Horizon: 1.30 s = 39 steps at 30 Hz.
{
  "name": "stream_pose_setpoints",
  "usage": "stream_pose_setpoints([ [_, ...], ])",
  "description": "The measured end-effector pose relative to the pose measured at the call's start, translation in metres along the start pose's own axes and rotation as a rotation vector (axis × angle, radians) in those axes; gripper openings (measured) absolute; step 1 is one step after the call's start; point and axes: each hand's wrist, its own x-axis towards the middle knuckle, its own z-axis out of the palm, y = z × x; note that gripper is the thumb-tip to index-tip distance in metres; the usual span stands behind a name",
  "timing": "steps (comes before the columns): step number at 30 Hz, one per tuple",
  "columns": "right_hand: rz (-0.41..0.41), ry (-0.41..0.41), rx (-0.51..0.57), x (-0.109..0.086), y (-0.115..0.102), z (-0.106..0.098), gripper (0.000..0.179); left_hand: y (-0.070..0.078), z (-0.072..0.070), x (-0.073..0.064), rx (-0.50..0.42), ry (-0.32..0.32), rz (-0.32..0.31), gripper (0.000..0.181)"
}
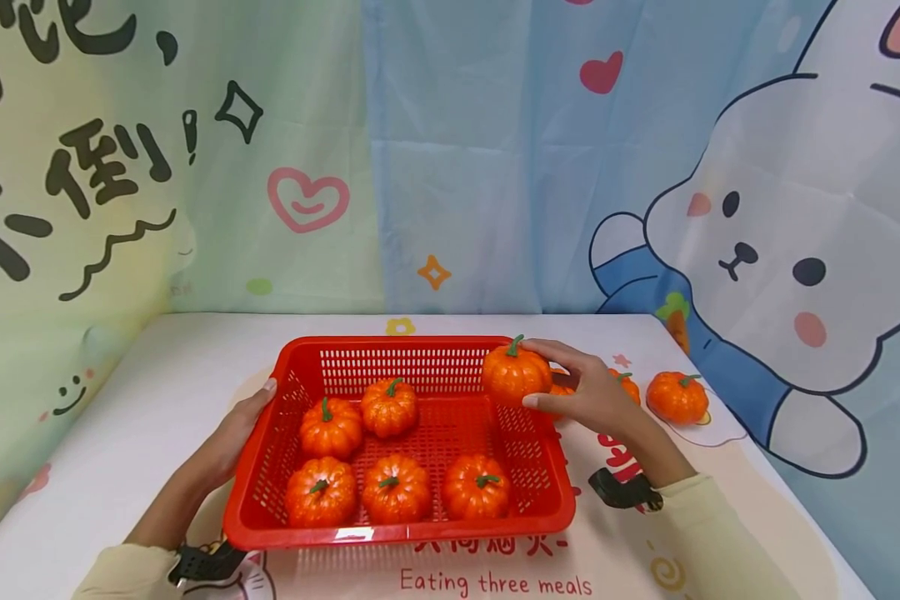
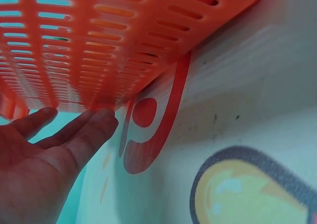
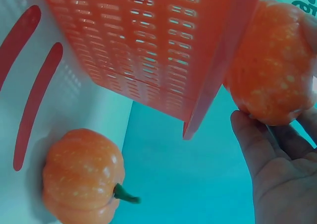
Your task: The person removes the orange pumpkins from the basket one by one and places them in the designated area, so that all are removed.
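Note:
A red plastic basket (image 1: 420, 533) with slotted walls holds several small orange pumpkins (image 1: 390, 407) with green stems, in the head view. My right hand (image 1: 596, 396) grips another pumpkin (image 1: 516, 375) over the basket's right rim. In the right wrist view that pumpkin (image 3: 275, 65) is held between thumb and fingers, above the rim. At the basket's left side is my left hand (image 1: 228, 437), with its thumb tip at the rim. The left wrist view shows the left hand's fingers (image 2: 94, 130) extended, fingertips against the slotted outer wall (image 2: 99, 45).
To the right of the basket, a pumpkin (image 1: 677, 397) lies on the table (image 1: 172, 375), with another (image 1: 627, 386) partly behind my right hand. More orange shows between basket and hand. A printed cloth backdrop (image 1: 457, 167) hangs behind the table.

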Motion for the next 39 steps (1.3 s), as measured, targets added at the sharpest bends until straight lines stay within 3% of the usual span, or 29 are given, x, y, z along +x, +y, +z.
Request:
stream_pose_setpoints([
  [9, -0.012, 0.046, 0.006, -0.012, 0.004, -0.002, 0.064, -0.003, -0.002, -0.002, -0.028, -0.005, 0.007, 0.07],
  [17, -0.002, 0.118, -0.077, -0.031, 0.013, -0.011, 0.065, -0.002, 0.0, -0.003, -0.031, -0.014, 0.01, 0.07],
  [28, 0.007, 0.193, -0.094, -0.053, 0.021, -0.018, 0.064, -0.001, 0.003, -0.002, -0.037, -0.023, 0.026, 0.069],
  [39, 0.04, 0.261, -0.139, -0.071, 0.041, -0.016, 0.066, -0.001, 0.003, -0.001, -0.041, -0.01, 0.02, 0.07],
])
